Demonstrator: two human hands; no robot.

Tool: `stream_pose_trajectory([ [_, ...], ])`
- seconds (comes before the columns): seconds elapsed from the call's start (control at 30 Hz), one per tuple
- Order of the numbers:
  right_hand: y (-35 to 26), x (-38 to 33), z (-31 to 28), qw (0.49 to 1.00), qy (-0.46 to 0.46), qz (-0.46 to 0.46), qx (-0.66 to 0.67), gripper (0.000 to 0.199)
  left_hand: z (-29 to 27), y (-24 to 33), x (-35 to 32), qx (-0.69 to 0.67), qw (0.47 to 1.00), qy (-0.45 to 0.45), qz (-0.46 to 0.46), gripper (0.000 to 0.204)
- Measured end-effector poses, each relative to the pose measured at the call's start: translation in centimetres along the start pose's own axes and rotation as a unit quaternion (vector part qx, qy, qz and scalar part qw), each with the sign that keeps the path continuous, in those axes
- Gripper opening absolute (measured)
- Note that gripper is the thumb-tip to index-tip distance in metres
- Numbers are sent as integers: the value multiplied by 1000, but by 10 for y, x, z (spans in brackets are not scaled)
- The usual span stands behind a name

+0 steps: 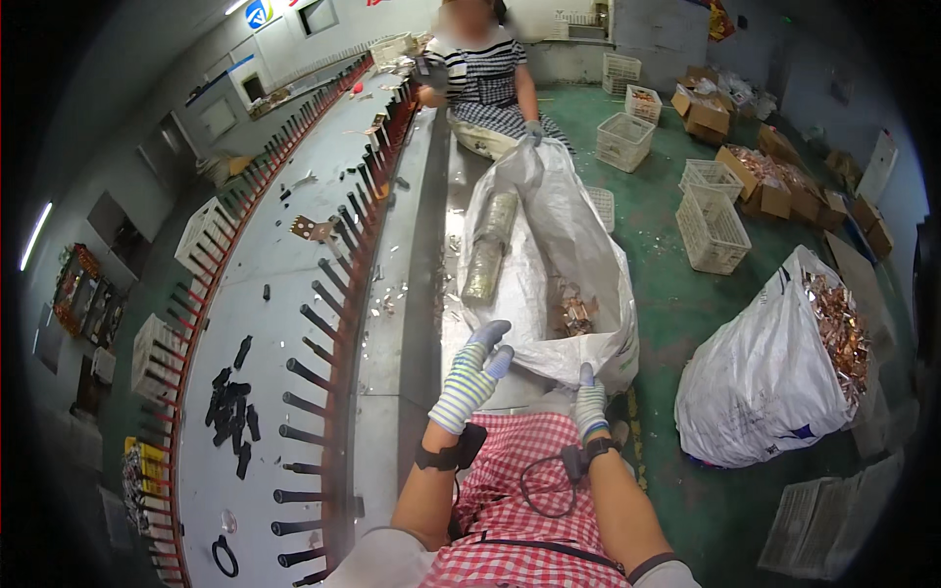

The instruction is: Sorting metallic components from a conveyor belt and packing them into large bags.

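A large white woven sack [549, 245] lies in front of me, its mouth spread wide toward my side. Copper-coloured metal pieces [576, 312] show inside it. On the sack's left part rests a long greenish bundle wrapped in clear tape [490, 250]. My left hand [469, 380], in a striped knitted glove, is at the sack's near left edge, fingers apart and nothing in them, just below the bundle. My right hand [590, 404], gloved alike, pinches the sack's near rim with its thumb up; its other fingers are hidden. A co-worker's gloved hand [533, 131] touches the sack's far end.
Left of me runs a long grey bench [284, 255] edged with rows of black-handled levers [312, 372]. Black plastic parts [232, 412] lie on it. On the green floor at right stand a full white sack of copper-coloured pieces [765, 382], white crates [711, 230] and cardboard boxes [769, 186].
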State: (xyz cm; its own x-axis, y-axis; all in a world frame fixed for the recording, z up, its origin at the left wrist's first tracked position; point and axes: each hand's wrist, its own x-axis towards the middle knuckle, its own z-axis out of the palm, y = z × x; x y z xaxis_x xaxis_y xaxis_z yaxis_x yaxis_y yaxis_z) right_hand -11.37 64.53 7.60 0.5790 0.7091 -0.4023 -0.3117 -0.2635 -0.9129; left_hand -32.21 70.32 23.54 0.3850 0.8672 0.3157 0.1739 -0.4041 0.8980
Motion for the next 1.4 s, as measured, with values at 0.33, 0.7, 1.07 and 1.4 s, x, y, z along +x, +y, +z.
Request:
stream_pose_trajectory([
  [0.33,40,32,-13,989,-34,-25,141,55,-59,-7,-19,-180,932,297,-101,17],
  [0.7,27,20,-7,980,-57,-19,192,51,-114,-25,-26,-244,846,474,29,44],
  [1.07,37,27,-9,985,-29,-20,167,48,-150,-26,-38,-291,798,519,95,58],
  [1.4,38,25,-6,977,-51,-11,205,47,-165,-49,-66,-295,740,597,90,29],
])
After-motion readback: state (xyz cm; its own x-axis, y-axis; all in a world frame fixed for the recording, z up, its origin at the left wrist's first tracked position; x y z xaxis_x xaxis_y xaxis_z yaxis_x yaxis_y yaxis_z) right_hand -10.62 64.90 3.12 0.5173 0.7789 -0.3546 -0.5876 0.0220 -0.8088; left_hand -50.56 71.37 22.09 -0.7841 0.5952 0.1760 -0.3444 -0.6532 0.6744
